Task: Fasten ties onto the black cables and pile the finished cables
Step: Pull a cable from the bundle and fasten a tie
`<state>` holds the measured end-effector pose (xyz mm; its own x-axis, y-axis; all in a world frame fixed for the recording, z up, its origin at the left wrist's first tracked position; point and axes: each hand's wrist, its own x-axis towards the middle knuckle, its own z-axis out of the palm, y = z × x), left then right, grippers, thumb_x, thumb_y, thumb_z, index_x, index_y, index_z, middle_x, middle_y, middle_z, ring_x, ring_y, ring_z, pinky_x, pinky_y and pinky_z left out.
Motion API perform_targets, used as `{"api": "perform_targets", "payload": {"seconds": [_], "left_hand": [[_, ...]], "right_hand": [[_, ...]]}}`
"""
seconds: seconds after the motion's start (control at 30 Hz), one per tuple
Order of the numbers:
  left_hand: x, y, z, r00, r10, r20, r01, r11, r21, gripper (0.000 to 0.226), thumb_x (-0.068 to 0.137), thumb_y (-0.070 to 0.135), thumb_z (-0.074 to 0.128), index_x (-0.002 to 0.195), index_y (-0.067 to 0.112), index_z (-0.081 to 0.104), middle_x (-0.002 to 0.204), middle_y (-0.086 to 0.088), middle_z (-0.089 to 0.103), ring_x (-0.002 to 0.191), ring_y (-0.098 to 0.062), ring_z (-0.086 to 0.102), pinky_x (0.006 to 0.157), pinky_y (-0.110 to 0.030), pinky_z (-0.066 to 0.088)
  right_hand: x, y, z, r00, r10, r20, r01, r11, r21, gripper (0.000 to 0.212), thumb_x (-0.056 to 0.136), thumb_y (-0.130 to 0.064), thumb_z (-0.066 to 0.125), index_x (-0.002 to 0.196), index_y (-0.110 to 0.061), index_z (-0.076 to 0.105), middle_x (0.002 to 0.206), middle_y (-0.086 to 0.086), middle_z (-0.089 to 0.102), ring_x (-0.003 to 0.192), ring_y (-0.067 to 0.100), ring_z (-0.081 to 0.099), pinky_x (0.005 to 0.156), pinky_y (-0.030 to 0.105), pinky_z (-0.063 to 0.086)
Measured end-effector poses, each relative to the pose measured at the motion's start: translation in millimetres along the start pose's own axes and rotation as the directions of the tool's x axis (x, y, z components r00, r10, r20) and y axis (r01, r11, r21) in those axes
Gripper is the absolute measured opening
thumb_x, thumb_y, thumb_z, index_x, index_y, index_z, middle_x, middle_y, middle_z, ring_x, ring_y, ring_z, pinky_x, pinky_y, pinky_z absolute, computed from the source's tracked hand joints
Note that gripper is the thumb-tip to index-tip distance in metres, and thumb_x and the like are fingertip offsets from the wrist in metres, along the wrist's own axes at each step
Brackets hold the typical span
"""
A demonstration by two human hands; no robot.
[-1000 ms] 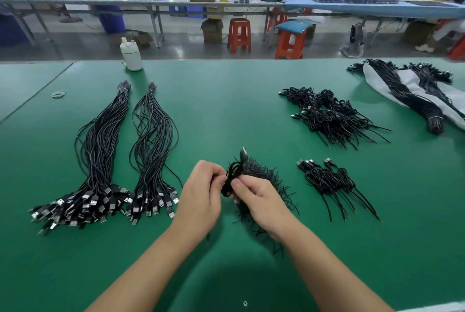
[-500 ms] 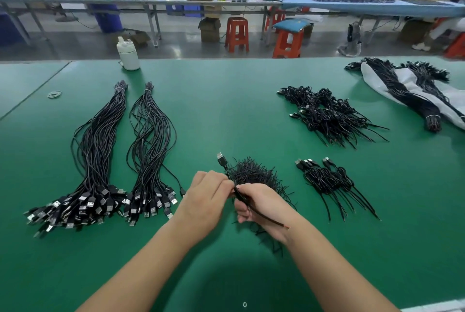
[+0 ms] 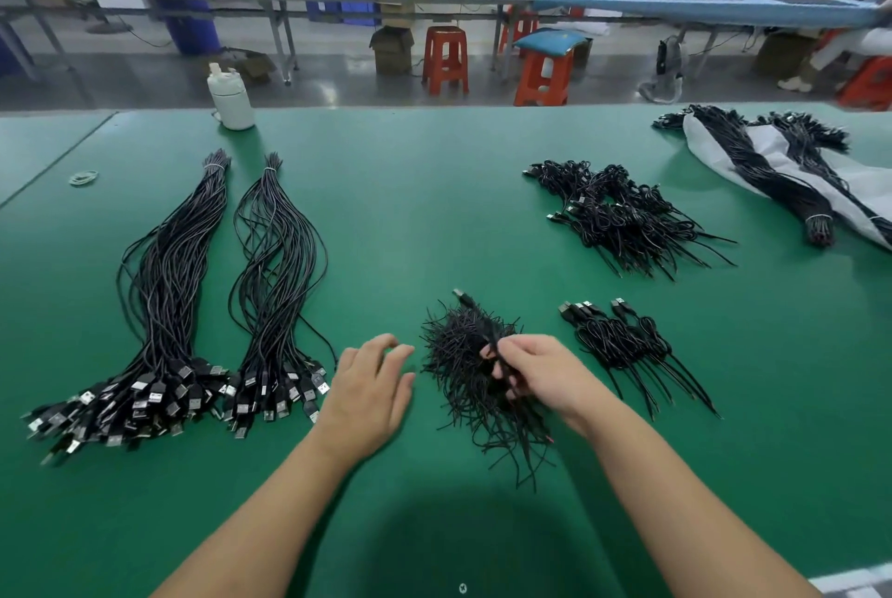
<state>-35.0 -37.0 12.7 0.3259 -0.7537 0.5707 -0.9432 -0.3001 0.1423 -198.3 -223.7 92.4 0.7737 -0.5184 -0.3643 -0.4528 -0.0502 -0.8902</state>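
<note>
1. A factory hall lies behind a wide green tabletop [image 3: 434,192]; long work benches, orange stools [image 3: 445,59] and cardboard boxes stand across the aisle beyond its far edge.
2. Two long bundles of black cables lie towards the left edge, side by side, each tied at its far end, with their plugs fanned out nearer the person: the left bundle [image 3: 164,288] and the right bundle [image 3: 277,279].
3. A heap of short black ties [image 3: 463,370] sits near the middle of the near half.
4. The left hand [image 3: 369,385] rests palm down on the tabletop just left of the ties, fingers spread and relaxed, holding nothing.
5. The right hand [image 3: 540,370] is over the heap's right side, fingers curled round a black cable [image 3: 482,317] whose plug points away from the person.
6. A small row of finished cables [image 3: 622,346] lies just right of the right hand; a larger pile of finished cables [image 3: 622,216] lies beyond it.
7. At the far right corner, two more bundles lie on a white plastic bag [image 3: 772,153].
8. A white bottle [image 3: 230,97] stands at the far edge; a small ring of bands [image 3: 83,177] lies near the left edge.
9. Bare green surface stretches between the bundles and the piles, and along the near edge.
10. No writing is readable.
</note>
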Motion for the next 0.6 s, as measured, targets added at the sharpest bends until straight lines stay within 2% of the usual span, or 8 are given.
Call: {"api": "perform_targets", "payload": {"seconds": [0.03,0.1,0.17,0.27,0.4,0.5,0.6], "left_hand": [[-6,-7,2,0.999,-0.035,0.038,0.034,0.999,0.028,0.036,0.097,0.03,0.044,0.116,0.004,0.06,0.114,-0.014,0.058,0.1,-0.027,0.052,0.082,-0.042,0.047],[-15,-17,5,0.991,-0.109,0.08,0.104,0.993,0.061,0.037,0.097,0.03,0.043,0.118,0.004,0.059,0.116,-0.013,0.057,0.102,-0.028,0.055,0.082,-0.042,0.047],[-18,-20,9,0.984,-0.154,0.086,0.147,0.986,0.078,0.037,0.097,0.031,0.043,0.118,0.004,0.057,0.116,-0.012,0.056,0.102,-0.027,0.055,0.082,-0.041,0.047],[-18,-22,13,0.977,-0.201,0.069,0.196,0.978,0.069,0.037,0.096,0.032,0.042,0.118,0.006,0.056,0.115,-0.01,0.055,0.101,-0.025,0.054,0.082,-0.04,0.047],[-18,-22,13,0.962,-0.263,0.07,0.26,0.964,0.053,0.038,0.095,0.034,0.042,0.116,0.006,0.057,0.114,-0.009,0.055,0.098,-0.025,0.055,0.082,-0.04,0.047],[-18,-22,13,0.954,-0.288,0.085,0.284,0.957,0.049,0.04,0.094,0.035,0.042,0.114,0.006,0.06,0.111,-0.009,0.057,0.094,-0.024,0.057,0.08,-0.04,0.048],[-18,-23,13,0.952,-0.295,0.079,0.291,0.955,0.052,0.039,0.094,0.036,0.042,0.111,0.006,0.061,0.109,-0.007,0.057,0.089,-0.024,0.057,0.077,-0.038,0.049]], "right_hand": [[3,1,-12,0.996,-0.03,-0.084,0.017,0.989,-0.149,0.027,0.103,-0.026,0.048,0.091,-0.019,0.071,0.073,-0.009,0.066,0.053,0.005,0.048,0.054,0.02,0.043],[10,6,-35,0.964,-0.123,-0.237,0.006,0.896,-0.443,0.027,0.103,-0.027,0.048,0.086,-0.019,0.067,0.076,-0.008,0.067,0.048,0.004,0.044,0.047,0.016,0.037],[15,11,-59,0.919,-0.168,-0.357,-0.057,0.838,-0.542,0.02,0.103,-0.026,0.049,0.095,-0.022,0.067,0.081,-0.009,0.068,0.051,0.004,0.049,0.046,0.017,0.035],[23,19,-92,0.846,-0.209,-0.491,-0.132,0.809,-0.573,0.022,0.101,-0.023,0.051,0.108,-0.019,0.072,0.087,-0.007,0.071,0.072,0.013,0.06,0.059,0.025,0.04],[34,32,-122,0.782,-0.203,-0.589,-0.176,0.835,-0.521,0.023,0.099,-0.022,0.054,0.111,-0.016,0.073,0.095,0.0,0.072,0.083,0.02,0.058,0.07,0.029,0.041],[41,41,-134,0.749,-0.166,-0.641,-0.234,0.839,-0.491,0.026,0.098,-0.024,0.056,0.117,-0.016,0.072,0.098,0.003,0.072,0.082,0.021,0.057,0.066,0.028,0.042],[44,53,-137,0.768,-0.123,-0.629,-0.325,0.772,-0.547,0.025,0.097,-0.025,0.057,0.116,-0.019,0.072,0.095,0.004,0.073,0.08,0.025,0.062,0.063,0.03,0.049]]}}
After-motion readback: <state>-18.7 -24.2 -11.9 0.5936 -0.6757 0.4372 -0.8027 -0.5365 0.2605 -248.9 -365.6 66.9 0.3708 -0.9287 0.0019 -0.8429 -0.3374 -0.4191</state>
